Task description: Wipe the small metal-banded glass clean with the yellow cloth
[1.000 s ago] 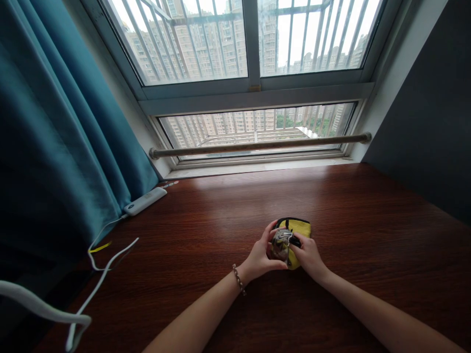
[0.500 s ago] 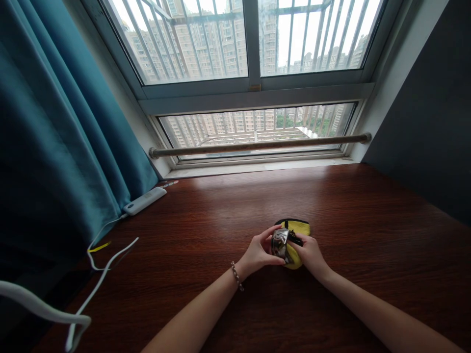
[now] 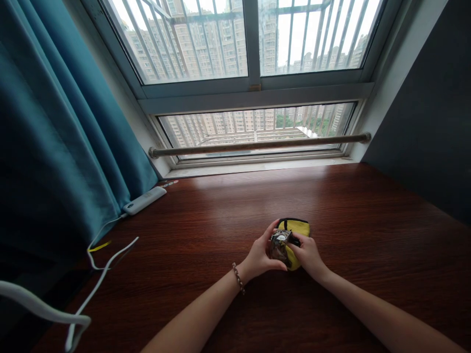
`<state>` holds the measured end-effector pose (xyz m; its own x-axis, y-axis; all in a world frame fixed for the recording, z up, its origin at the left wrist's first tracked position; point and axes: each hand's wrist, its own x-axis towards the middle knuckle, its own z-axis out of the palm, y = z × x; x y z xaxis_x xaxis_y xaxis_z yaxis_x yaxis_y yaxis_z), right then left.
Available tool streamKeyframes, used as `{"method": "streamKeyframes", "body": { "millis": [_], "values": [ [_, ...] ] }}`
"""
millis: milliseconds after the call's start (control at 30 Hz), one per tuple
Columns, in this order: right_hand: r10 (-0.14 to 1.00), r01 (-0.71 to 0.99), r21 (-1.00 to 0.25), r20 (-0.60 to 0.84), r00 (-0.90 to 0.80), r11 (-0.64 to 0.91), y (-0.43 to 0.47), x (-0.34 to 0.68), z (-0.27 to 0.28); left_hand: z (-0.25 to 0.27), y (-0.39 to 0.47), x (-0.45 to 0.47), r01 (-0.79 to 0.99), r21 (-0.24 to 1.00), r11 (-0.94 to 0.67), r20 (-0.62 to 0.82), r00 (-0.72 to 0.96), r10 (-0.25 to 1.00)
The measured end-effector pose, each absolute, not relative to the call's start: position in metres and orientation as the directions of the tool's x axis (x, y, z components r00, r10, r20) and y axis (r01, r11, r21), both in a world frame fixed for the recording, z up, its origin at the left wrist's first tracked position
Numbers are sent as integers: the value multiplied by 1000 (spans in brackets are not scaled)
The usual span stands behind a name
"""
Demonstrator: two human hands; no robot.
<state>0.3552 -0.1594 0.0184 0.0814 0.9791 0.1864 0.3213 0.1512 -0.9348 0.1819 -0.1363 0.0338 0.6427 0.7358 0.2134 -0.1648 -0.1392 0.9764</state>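
Note:
A small yellow pouch (image 3: pixel 299 227) with black trim lies on the brown wooden tabletop, between my two hands. Over its left part sits a shiny, crinkled packet (image 3: pixel 279 246), clear with dark and brownish parts; its contents are too small to make out. My left hand (image 3: pixel 263 252), with a beaded bracelet at the wrist, curves round from the left. Its fingers are at the pouch's far edge and its thumb at the near edge, with the packet in between. From the right, my right hand (image 3: pixel 307 252) closes its thumb and fingers on the packet's right side, partly hiding the pouch.
A white power strip (image 3: pixel 145 201) lies at the back left beside the blue curtain (image 3: pixel 99 162). White cables (image 3: pixel 106 269) run down the left side, one with a yellow tag (image 3: pixel 100 246). Beyond the tabletop (image 3: pixel 221 211) a metal rail (image 3: pixel 257 145) crosses the window.
My left hand has spread wider, its fingers shifting to the pouch's far edge and its thumb slightly nearer me. The packet has turned a little; my right fingers have shifted slightly on it.

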Motion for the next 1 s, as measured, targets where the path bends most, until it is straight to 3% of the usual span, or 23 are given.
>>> {"method": "streamKeyframes", "body": {
  "millis": [100, 333, 533, 667, 767, 867, 1000],
  "values": [
    [982, 253, -958, 161, 101, 132, -158, 357, 14, 36, -139, 182, -100, 970, -223, 234, 634, 737],
    [958, -20, -992, 116, 263, 126, -153, 359, 7, 27, -130, 185, -231, 968, -96, 199, 479, 855],
    [891, -3, -960, 259, 372, 280, -156, 364, 13, 27, -127, 186, -252, 968, -9, 124, 445, 887],
    [893, 133, -897, 437, 108, 422, -169, 361, 28, 26, -129, 188, -212, 976, -45, 143, 471, 871],
    [800, 375, -707, 547, -247, 600, -177, 354, 37, 24, -130, 187, -154, 979, -132, 192, 502, 843],
    [761, 562, -520, 511, -399, 644, -180, 349, 39, 23, -130, 186, -90, 976, -199, 217, 502, 837],
    [764, 589, -488, 451, -462, 644, -179, 350, 43, 26, -131, 184, -13, 969, -245, 220, 492, 842]
  ]
}}
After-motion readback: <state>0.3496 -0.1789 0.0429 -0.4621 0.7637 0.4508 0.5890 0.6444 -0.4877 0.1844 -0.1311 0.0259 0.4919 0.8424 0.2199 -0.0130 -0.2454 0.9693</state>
